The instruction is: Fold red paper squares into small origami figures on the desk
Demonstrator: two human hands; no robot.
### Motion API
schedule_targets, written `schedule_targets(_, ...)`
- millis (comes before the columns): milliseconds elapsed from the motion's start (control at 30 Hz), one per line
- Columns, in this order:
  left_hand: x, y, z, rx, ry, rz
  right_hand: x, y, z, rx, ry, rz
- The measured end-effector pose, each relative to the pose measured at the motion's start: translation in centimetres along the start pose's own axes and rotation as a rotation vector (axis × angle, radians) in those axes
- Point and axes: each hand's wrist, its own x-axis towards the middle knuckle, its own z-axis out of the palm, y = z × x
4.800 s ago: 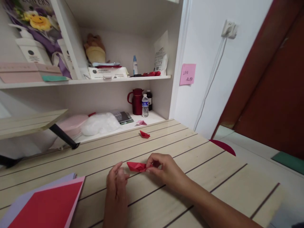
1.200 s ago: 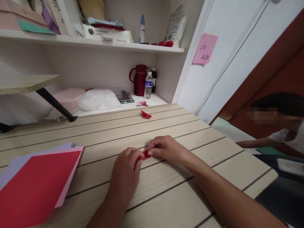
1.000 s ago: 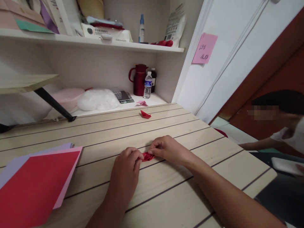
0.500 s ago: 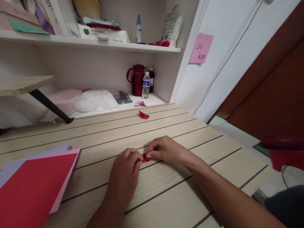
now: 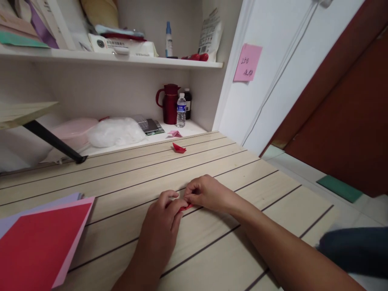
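A small piece of folded red paper point(image 5: 186, 207) lies on the slatted wooden table, mostly covered by my fingers. My left hand point(image 5: 166, 216) is closed on its left side, thumb and forefinger pressed against the paper. From the right, my right hand point(image 5: 202, 193) pinches its upper edge with thumb and fingertips. The exact shape of the paper is hidden. Farther back on the table sits a red paper boat point(image 5: 179, 148), apart from both hands.
Red paper sheets point(image 5: 39, 238) lie over pink and lilac ones at the left. Behind the table, a shelf holds a dark red jug point(image 5: 170, 106), a water bottle point(image 5: 181, 111), a pink folded paper point(image 5: 174, 133) and a white plastic bag point(image 5: 117, 132). A black table leg point(image 5: 56, 142) stands back left.
The view has shifted slightly to the right. My left fingers have moved over the red paper and now cover more of it, closer to my right fingertips.
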Motion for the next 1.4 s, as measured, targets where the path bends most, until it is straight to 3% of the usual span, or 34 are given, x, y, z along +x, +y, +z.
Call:
schedule_targets(133, 0.1, -0.3, 0.1, -0.009, 0.029, -0.011, 0.1, 0.2, 0.0, 0.003, 0.003, 0.006)
schedule_targets(533, 0.3, -0.3, -0.1, 0.0, -0.059, -0.011, 0.1, 0.3, -0.3, 0.077, -0.035, -0.014)
schedule_targets(700, 0.4, -0.1, 0.0, 0.024, -0.046, -0.031, -0.6, 0.2, -2.2, 0.178, 0.004, -0.187)
schedule_targets(833, 0.5, 0.3, -0.3, -0.042, -0.055, -0.1, -1.2, 0.1, -3.3, 0.162, -0.074, -0.297)
schedule_targets(1033, 0.6, 0.2, -0.3, -0.145, -0.03, -0.136, -0.8, 0.7, -2.0, 0.073, -0.163, -0.322)
schedule_targets(1400, 0.9, -0.1, -0.6, -0.197, 0.074, -0.194, -0.4, 1.0, -1.5, -0.02, -0.081, -0.303)
